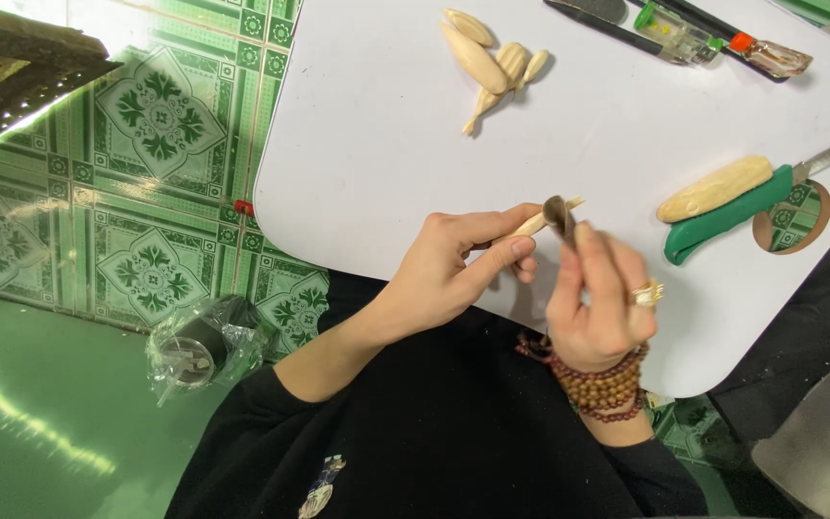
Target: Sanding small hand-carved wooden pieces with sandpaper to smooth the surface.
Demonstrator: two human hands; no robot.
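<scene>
White tabletop (377,144): carries our work, both hands held just above its near edge. Left hand (453,264): grip closed on a slim pale wooden piece (538,222); right hand (599,298), ringed and with bead bracelets (596,384) at the wrist, pinches a small dark tool (559,215) touching that piece's tip. Beyond the grip we list a cluster of pale carved pieces (492,62); right of the grip, a green-handled knife (727,216) beside an oblong pale blank (713,188).
</scene>
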